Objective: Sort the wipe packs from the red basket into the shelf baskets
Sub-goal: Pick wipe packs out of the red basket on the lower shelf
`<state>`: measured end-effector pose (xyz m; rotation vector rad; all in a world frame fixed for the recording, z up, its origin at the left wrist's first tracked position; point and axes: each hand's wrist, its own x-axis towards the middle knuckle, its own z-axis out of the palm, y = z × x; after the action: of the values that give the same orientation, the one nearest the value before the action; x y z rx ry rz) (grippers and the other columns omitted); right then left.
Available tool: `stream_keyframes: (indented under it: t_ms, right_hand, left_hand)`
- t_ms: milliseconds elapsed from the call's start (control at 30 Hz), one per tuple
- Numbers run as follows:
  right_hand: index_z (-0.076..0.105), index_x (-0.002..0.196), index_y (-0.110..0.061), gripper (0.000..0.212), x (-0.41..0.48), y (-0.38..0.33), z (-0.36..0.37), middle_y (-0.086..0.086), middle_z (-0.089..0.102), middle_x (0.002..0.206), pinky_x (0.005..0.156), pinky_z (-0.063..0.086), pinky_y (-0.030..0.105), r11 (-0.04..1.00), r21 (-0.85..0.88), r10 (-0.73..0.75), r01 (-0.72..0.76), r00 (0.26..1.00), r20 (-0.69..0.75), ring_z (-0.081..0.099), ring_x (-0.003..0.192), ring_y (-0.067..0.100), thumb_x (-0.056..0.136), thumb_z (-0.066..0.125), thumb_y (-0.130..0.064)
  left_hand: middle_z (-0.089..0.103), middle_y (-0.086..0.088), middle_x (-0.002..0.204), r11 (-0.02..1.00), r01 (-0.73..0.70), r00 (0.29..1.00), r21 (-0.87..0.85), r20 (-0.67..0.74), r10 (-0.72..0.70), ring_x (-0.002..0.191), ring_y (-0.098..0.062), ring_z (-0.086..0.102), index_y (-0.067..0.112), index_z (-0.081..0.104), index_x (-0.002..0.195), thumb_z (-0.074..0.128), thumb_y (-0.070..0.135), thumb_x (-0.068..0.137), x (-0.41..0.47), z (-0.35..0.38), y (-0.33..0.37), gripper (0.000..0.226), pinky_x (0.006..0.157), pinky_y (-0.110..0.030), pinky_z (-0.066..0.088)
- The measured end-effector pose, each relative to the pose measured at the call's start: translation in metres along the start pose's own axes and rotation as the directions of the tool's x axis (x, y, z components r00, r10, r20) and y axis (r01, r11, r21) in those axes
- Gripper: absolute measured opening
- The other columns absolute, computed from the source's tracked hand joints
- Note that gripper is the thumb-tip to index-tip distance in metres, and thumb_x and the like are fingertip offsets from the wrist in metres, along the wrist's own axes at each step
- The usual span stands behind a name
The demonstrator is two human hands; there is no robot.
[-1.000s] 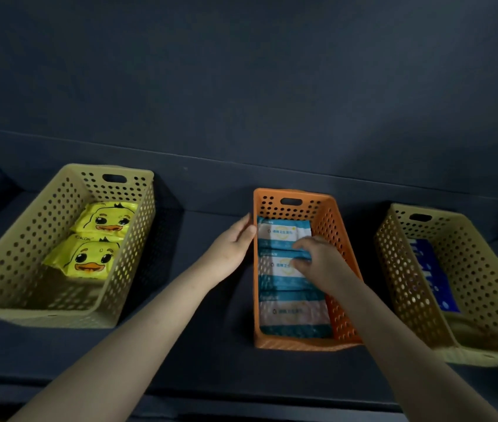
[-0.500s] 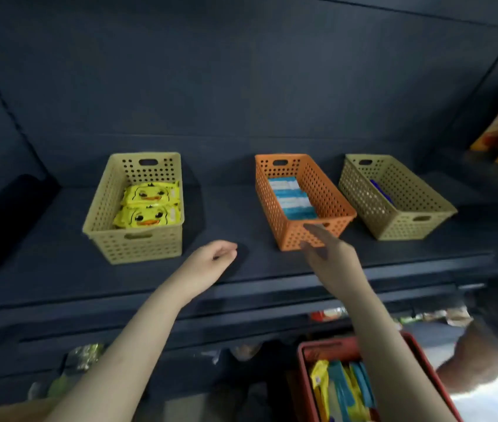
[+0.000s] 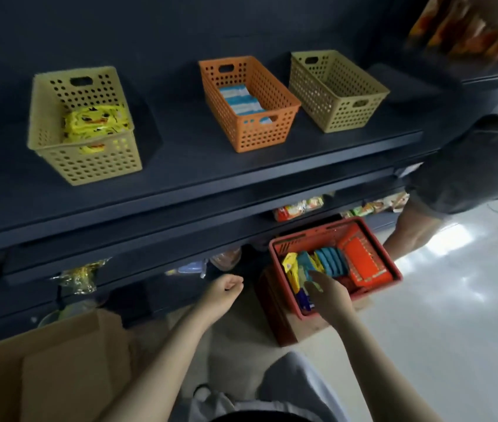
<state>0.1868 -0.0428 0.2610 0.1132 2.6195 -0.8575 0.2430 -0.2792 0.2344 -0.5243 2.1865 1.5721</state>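
Observation:
The red basket (image 3: 372, 236) sits low on the floor side, holding yellow, teal and blue wipe packs (image 3: 328, 261) standing on edge. My right hand (image 3: 328, 295) reaches into its near end with fingers extended over the packs, holding nothing. My left hand (image 3: 224, 289) hangs left of the basket, fingers loosely curled and empty. On the dark shelf above stand three baskets: a yellow one (image 3: 101, 161) with yellow duck packs (image 3: 95, 121), an orange one (image 3: 259, 132) with blue-white packs (image 3: 243, 100), and a second yellow one (image 3: 342, 117) whose contents are hidden.
A cardboard box (image 3: 43, 373) lies open at the lower left. Another person's arm and dark sleeve (image 3: 454, 178) stand close to the right of the red basket. Lower shelves hold snack packets (image 3: 298, 207). The pale floor spreads to the right.
Both hands have left the orange shelf basket and dropped down. My right hand now reaches into the red basket; my view has tilted down and pulled back from the shelf.

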Motion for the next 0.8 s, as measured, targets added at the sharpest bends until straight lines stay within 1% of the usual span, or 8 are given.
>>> stream_keyframes:
  t_ms: [133, 233, 367, 433, 500, 567, 667, 800]
  right_hand:
    - [0.057, 0.132, -0.013, 0.040, 0.017, 0.052, -0.020, 0.012, 0.066, 0.121, 0.091, 0.051, 0.036, 0.993, 0.056, 0.107, -0.106, 0.994, -0.008, 0.064, 0.108, 0.031, 0.092, 0.059, -0.019]
    - [0.061, 0.127, -0.013, 0.036, 0.043, 0.095, -0.043, 0.010, 0.069, 0.116, 0.084, 0.049, 0.030, 0.993, 0.042, 0.108, -0.109, 0.994, 0.012, 0.065, 0.105, 0.029, 0.091, 0.059, -0.016]
    - [0.065, 0.122, -0.007, 0.030, 0.090, 0.144, -0.085, 0.020, 0.068, 0.114, 0.081, 0.045, 0.035, 0.996, -0.018, 0.086, -0.085, 0.996, 0.030, 0.063, 0.105, 0.038, 0.093, 0.058, -0.011]
    - [0.065, 0.120, -0.002, 0.028, 0.120, 0.169, -0.102, 0.024, 0.067, 0.115, 0.080, 0.042, 0.033, 0.995, -0.017, 0.103, -0.102, 0.993, 0.053, 0.061, 0.106, 0.041, 0.094, 0.057, -0.007]
    - [0.063, 0.123, -0.001, 0.030, 0.149, 0.188, -0.110, 0.026, 0.065, 0.118, 0.081, 0.041, 0.031, 0.991, -0.007, 0.130, -0.130, 0.988, 0.086, 0.060, 0.108, 0.040, 0.095, 0.056, -0.009]
    - [0.061, 0.126, -0.003, 0.032, 0.202, 0.228, -0.106, 0.025, 0.065, 0.119, 0.082, 0.043, 0.032, 0.983, -0.052, 0.184, -0.178, 0.975, 0.128, 0.060, 0.109, 0.039, 0.095, 0.056, -0.014]
    - [0.062, 0.126, -0.008, 0.033, 0.236, 0.244, -0.096, 0.022, 0.066, 0.118, 0.084, 0.045, 0.035, 0.981, -0.077, 0.189, -0.179, 0.970, 0.152, 0.061, 0.107, 0.039, 0.097, 0.053, -0.019]
    - [0.059, 0.130, -0.011, 0.035, 0.336, 0.303, -0.040, 0.024, 0.064, 0.119, 0.082, 0.043, 0.034, 0.976, -0.058, 0.217, -0.210, 0.959, 0.180, 0.061, 0.107, 0.039, 0.096, 0.054, -0.020]
  left_hand:
    - [0.064, 0.005, 0.116, 1.000, 0.010, 0.997, 0.010, 0.075, -0.011, 0.113, -0.012, 0.059, 0.027, 0.060, 0.114, 0.052, 0.027, 0.098, 0.023, 0.050, 0.009, 0.018, 0.102, -0.031, 0.045]
    - [0.063, 0.005, 0.116, 1.000, 0.028, 0.994, 0.012, 0.101, -0.029, 0.111, -0.011, 0.058, 0.021, 0.061, 0.118, 0.052, 0.025, 0.099, 0.047, 0.092, 0.025, 0.022, 0.099, -0.026, 0.045]
    - [0.065, 0.001, 0.118, 0.996, 0.093, 0.994, 0.009, 0.060, -0.093, 0.114, -0.012, 0.059, 0.018, 0.062, 0.119, 0.051, 0.023, 0.099, 0.087, 0.152, 0.045, 0.023, 0.098, -0.026, 0.045]
    - [0.064, -0.001, 0.121, 0.989, 0.147, 0.989, -0.009, 0.028, -0.147, 0.115, -0.013, 0.058, 0.015, 0.062, 0.120, 0.051, 0.021, 0.099, 0.108, 0.179, 0.049, 0.025, 0.097, -0.024, 0.044]
    - [0.064, -0.002, 0.121, 0.985, 0.173, 0.985, -0.016, -0.004, -0.173, 0.115, -0.015, 0.058, 0.014, 0.061, 0.120, 0.052, 0.021, 0.099, 0.126, 0.198, 0.051, 0.025, 0.098, -0.025, 0.044]
    - [0.062, 0.001, 0.121, 0.970, 0.240, 0.971, -0.030, -0.014, -0.241, 0.116, -0.014, 0.057, 0.014, 0.060, 0.122, 0.052, 0.022, 0.099, 0.176, 0.237, 0.043, 0.027, 0.099, -0.027, 0.044]
    - [0.060, 0.002, 0.121, 0.966, 0.251, 0.967, -0.053, -0.025, -0.253, 0.118, -0.014, 0.055, 0.014, 0.057, 0.125, 0.051, 0.024, 0.099, 0.204, 0.258, 0.041, 0.029, 0.099, -0.027, 0.042]
    - [0.053, -0.004, 0.136, 0.954, 0.280, 0.958, -0.107, -0.036, -0.285, 0.125, -0.014, 0.049, 0.010, 0.049, 0.135, 0.050, 0.022, 0.099, 0.305, 0.310, 0.005, 0.037, 0.095, -0.023, 0.038]
